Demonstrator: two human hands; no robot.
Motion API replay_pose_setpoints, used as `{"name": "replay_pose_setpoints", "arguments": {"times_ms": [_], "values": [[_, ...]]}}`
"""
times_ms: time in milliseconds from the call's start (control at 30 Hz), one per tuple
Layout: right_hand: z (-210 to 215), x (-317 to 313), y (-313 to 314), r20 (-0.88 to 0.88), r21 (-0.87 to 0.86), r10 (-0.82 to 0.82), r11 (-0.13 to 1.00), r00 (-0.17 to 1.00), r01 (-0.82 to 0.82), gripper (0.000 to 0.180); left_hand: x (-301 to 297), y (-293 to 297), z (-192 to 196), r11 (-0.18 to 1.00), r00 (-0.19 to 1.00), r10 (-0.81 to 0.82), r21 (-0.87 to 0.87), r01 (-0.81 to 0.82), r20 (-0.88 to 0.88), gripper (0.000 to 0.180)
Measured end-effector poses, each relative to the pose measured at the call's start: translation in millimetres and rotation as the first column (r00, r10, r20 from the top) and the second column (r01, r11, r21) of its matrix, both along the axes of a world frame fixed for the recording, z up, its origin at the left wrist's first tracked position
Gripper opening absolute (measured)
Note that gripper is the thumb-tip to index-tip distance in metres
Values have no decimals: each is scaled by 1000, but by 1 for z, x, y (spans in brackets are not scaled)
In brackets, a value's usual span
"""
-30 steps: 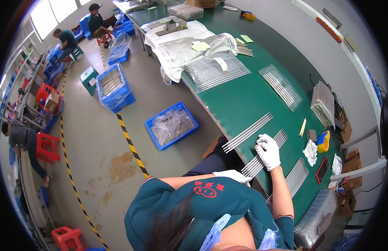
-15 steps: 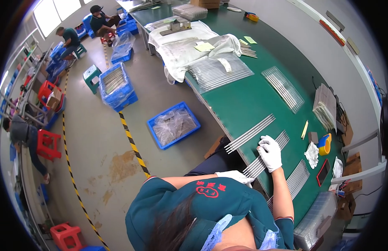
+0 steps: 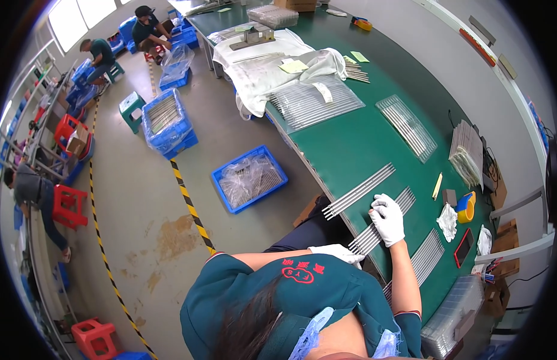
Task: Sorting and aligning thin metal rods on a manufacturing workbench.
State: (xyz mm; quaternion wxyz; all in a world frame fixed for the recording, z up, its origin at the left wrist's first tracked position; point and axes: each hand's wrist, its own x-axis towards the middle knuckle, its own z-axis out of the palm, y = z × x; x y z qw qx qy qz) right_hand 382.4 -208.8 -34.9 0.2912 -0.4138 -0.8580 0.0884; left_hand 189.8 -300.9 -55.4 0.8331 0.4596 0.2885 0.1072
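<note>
My right hand (image 3: pixel 387 221), in a white glove, rests on a row of slim metal rods (image 3: pixel 366 239) with its fingers curled over them. My left hand (image 3: pixel 338 253), also gloved, is at the near ends of that row, by the table edge; the shirt hides part of it and its fingers do not show clearly. Just to the left of the row lies a smaller group of metal rods (image 3: pixel 359 192). Another row of rods (image 3: pixel 427 258) is to the right, partly behind my right forearm.
The green table (image 3: pixel 332 141) carries rods in clear plastic trays (image 3: pixel 405 128), a tape dispenser (image 3: pixel 466 207), a red-edged phone (image 3: pixel 464 247) and a white cloth (image 3: pixel 245 75). On the floor stands a blue crate (image 3: pixel 217 191) of rods under plastic film. Other people sit or stand at the far left.
My hands and the rods stay put. A seated person in the far background has shifted their posture and arms.
</note>
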Motion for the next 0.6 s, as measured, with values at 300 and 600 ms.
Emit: {"name": "replay_pose_setpoints", "arguments": {"times_ms": [300, 600], "values": [[0, 1, 0, 9, -10, 6, 1000, 1000, -6, 14, 1, -1, -16, 999, 997, 3, 43, -7, 81, 48], [2, 1, -1, 20, -17, 9, 1000, 1000, -9, 14, -4, 2, 4, 994, 996, -20, 106, 30, -92, 54]]}}
